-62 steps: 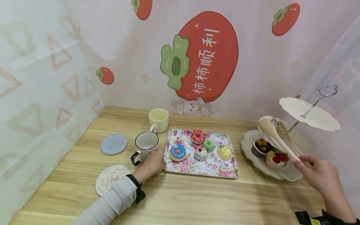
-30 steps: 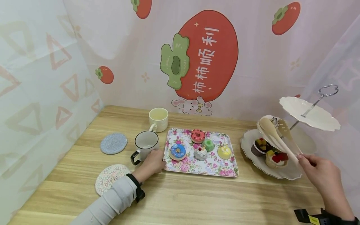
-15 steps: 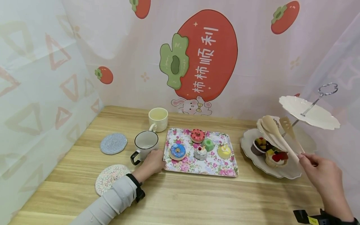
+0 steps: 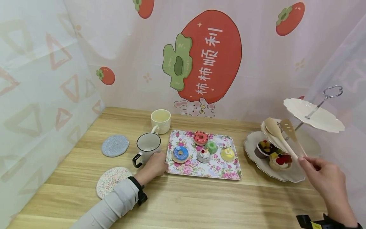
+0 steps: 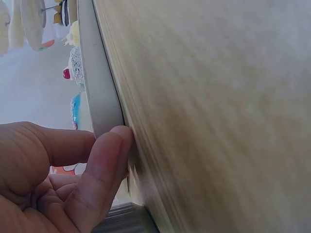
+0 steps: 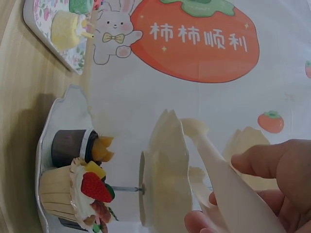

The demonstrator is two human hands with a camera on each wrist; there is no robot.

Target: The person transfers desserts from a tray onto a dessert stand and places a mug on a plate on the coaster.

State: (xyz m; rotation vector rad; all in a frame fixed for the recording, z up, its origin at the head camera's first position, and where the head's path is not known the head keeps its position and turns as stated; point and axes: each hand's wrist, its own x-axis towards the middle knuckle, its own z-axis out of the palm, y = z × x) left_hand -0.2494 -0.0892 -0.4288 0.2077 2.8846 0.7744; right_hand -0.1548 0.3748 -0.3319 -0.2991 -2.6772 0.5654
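My left hand (image 4: 154, 165) pinches the near left corner of a floral tray (image 4: 206, 171) between thumb and forefinger; the left wrist view shows the thumb at its edge (image 5: 99, 73). Blue donut (image 4: 180, 154), red donut (image 4: 201, 138), green cake (image 4: 212, 147), white cake (image 4: 204, 156) and yellow cake (image 4: 227, 154) sit on it. On the right, my right hand (image 4: 326, 178) grips the handles of a wooden spoon (image 4: 273, 128) and a slotted wooden server (image 4: 288, 128). Their heads are slightly apart, overlapping the middle plate (image 6: 167, 174) of a tiered stand (image 4: 315, 115).
The stand's bottom plate (image 4: 255, 165) holds a fruit tart (image 4: 281, 161) and a brown dessert cup (image 4: 261, 152). A black-rimmed mug (image 4: 148, 146) stands beside my left hand, with a cream mug (image 4: 161, 121) behind. Blue (image 4: 115, 146) and speckled (image 4: 111, 179) coasters lie left.
The heads of the spoon and the slotted server spread apart, then drew slightly closer. My right hand has shifted a little left. My left hand stays at the tray corner.
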